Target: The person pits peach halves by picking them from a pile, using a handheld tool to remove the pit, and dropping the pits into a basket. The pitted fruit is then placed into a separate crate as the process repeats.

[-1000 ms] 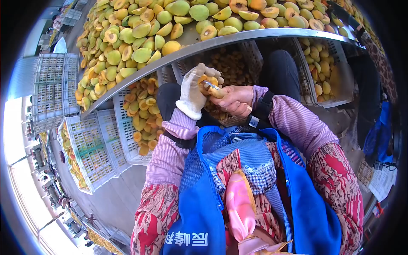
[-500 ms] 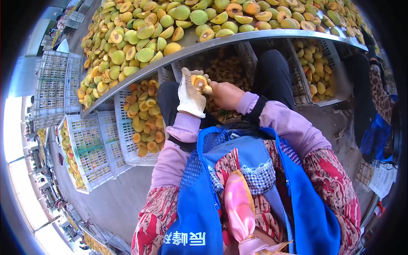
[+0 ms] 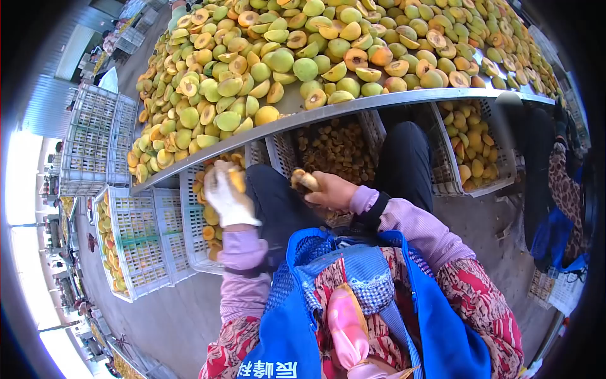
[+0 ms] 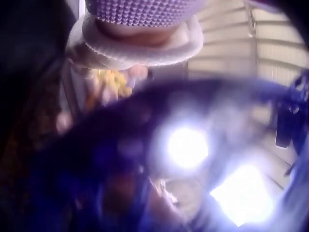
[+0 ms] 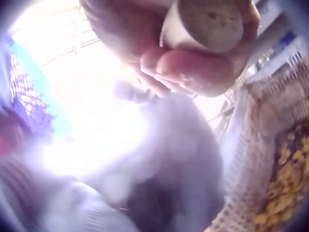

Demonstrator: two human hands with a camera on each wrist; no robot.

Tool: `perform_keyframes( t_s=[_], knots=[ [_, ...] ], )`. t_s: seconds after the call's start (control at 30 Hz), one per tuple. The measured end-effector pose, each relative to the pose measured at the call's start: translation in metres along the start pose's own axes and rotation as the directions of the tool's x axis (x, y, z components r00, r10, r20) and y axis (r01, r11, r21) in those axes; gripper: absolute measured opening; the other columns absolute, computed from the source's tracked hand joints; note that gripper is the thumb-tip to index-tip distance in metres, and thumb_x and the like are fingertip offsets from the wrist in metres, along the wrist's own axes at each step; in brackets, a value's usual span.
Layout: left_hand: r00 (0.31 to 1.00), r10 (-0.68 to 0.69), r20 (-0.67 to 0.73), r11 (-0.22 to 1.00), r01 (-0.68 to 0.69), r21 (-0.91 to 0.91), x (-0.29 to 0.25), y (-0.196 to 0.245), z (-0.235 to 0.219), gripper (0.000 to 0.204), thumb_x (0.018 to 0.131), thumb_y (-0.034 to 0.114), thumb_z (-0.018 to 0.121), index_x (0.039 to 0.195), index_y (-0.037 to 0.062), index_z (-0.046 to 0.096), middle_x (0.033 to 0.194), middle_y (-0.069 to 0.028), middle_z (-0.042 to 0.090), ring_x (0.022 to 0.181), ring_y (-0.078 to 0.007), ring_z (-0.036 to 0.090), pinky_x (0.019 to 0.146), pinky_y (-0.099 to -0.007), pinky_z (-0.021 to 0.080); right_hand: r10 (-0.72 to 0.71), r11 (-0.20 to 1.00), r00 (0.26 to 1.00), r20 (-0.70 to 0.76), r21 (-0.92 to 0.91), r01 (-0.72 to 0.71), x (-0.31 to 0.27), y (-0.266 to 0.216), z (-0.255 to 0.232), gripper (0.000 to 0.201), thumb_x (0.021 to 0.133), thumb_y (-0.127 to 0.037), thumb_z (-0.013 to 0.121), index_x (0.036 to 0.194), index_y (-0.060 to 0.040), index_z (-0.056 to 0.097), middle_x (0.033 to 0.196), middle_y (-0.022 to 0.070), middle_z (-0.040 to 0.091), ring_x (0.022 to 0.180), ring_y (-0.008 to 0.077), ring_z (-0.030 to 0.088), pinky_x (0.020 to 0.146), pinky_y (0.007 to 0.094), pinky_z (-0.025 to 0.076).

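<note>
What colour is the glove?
White; the head view shows the glove best, though it's a bit blurred.

At the left of the head view, stacked white crates (image 3: 96, 145) are supported by a grey floor (image 3: 189, 319); a corrugated wall panel (image 3: 47, 104) is located beyond them. At the right edge, a second person (image 3: 553, 234) is partly shown; a leopard-print sleeve (image 3: 566, 189) and dark trousers (image 3: 535, 161) are worn.
</note>
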State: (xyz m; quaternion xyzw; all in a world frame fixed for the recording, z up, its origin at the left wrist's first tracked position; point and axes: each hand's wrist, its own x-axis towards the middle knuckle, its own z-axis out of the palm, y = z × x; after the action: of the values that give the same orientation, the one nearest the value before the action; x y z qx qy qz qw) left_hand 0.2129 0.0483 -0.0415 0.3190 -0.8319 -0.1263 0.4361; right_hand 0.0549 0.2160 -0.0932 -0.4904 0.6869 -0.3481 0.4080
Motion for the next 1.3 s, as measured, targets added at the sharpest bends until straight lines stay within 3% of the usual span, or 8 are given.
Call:
perform_keyframes(
  t_s=[0.03,0.1,0.57,0.67,0.83,0.97,1.1,1.3],
  knots=[
    [0.795,-0.598,0.101,0.717,0.586,-0.378,0.009,-0.04,-0.001,0.022,0.074,0.01,0.067,0.094,0.0032,0.058,0.085,-0.0121,0.057,0.074,-0.0217,0.056,0.064,-0.033,0.048,0.041,0.997,0.998,0.04,0.069,-0.044,0.001,0.006,-0.002,0.031,0.077,-0.019,0.058,0.099,-0.0024,0.044,0.087,0.0224,0.06,0.086,0.0374,0.059,0.072,0.0433,0.046],
    [0.995,0.062,-0.074,0.752,0.003,0.659,0.032,-0.043,-0.015,0.025,0.074,0.023,0.067,0.088,0.0044,0.061,0.089,-0.015,0.06,0.084,-0.0304,0.057,0.078,-0.0396,0.045,0.23,0.96,0.967,0.107,-0.191,-0.207,-0.004,0.002,-0.006,0.032,0.078,-0.018,0.057,0.103,-0.0015,0.044,0.09,0.0218,0.061,0.088,0.0368,0.059,0.075,0.0431,0.046],
    [0.728,-0.084,0.68,0.847,-0.308,0.434,0.137,0.017,0.156,0.033,0.072,0.031,0.064,0.095,0.0075,0.06,0.099,-0.014,0.057,0.093,-0.0294,0.057,0.08,-0.037,0.046,-0.041,0.998,0.96,-0.277,-0.064,0.025,0.01,0.032,-0.015,0.03,0.08,-0.022,0.057,0.096,-0.0028,0.041,0.072,0.0198,0.059,0.064,0.0347,0.06,0.058,0.0426,0.047],
    [0.774,0.227,0.59,0.933,-0.347,0.095,0.11,0.023,0.113,0.028,0.069,0.016,0.066,0.096,0.0099,0.063,0.093,-0.011,0.058,0.089,-0.0289,0.057,0.079,-0.0366,0.046,0.174,0.652,0.981,-0.086,0.756,-0.049,0.008,0.0,-0.034,0.027,0.087,-0.03,0.054,0.094,-0.0064,0.042,0.052,0.0008,0.042,0.032,0.0079,0.038,0.028,0.0234,0.028],
    [0.612,0.568,0.55,0.817,-0.498,-0.29,0.055,0.059,0.054,0.039,0.063,0.002,0.066,0.098,0.0168,0.064,0.098,-0.0116,0.057,0.089,-0.0311,0.056,0.077,-0.0369,0.047,0.185,0.329,0.981,-0.054,0.944,-0.01,0.013,-0.011,-0.053,0.033,0.089,-0.039,0.047,0.095,-0.007,0.045,0.06,0.0033,0.05,0.036,0.01,0.041,0.032,0.0243,0.035],
    [0.798,0.102,0.594,0.503,0.473,-0.723,0.006,0.065,0.047,0.043,0.079,-0.001,0.054,0.121,0.0031,0.047,0.118,-0.0132,0.051,0.107,-0.0241,0.052,0.094,-0.0327,0.04,0.174,0.357,0.984,-0.044,0.934,-0.021,0.005,-0.025,-0.041,0.026,0.087,-0.03,0.053,0.097,-0.0063,0.047,0.064,0.0045,0.054,0.038,0.0094,0.042,0.032,0.0234,0.036],
    [0.802,-0.102,0.588,0.339,0.584,-0.738,-0.022,0.076,0.056,0.05,0.094,0.04,0.035,0.124,0.0014,0.041,0.118,-0.0119,0.05,0.106,-0.018,0.049,0.092,-0.0295,0.039,0.197,0.326,0.974,-0.111,0.945,0.042,0.005,-0.048,-0.012,0.024,0.087,-0.028,0.053,0.098,-0.0071,0.046,0.063,0.0037,0.054,0.038,0.0084,0.043,0.032,0.0231,0.037],
    [0.653,-0.398,0.644,-0.021,0.696,-0.718,-0.022,0.057,0.085,0.053,0.094,0.047,0.027,0.108,0.0019,0.049,0.094,-0.0121,0.059,0.084,-0.024,0.059,0.076,-0.0343,0.049,0.088,0.937,0.952,-0.295,0.35,0.022,0.004,-0.021,0.004,0.034,0.085,-0.028,0.053,0.098,0.0005,0.039,0.076,0.019,0.057,0.06,0.0291,0.057,0.051,0.0379,0.045]
  ],
)
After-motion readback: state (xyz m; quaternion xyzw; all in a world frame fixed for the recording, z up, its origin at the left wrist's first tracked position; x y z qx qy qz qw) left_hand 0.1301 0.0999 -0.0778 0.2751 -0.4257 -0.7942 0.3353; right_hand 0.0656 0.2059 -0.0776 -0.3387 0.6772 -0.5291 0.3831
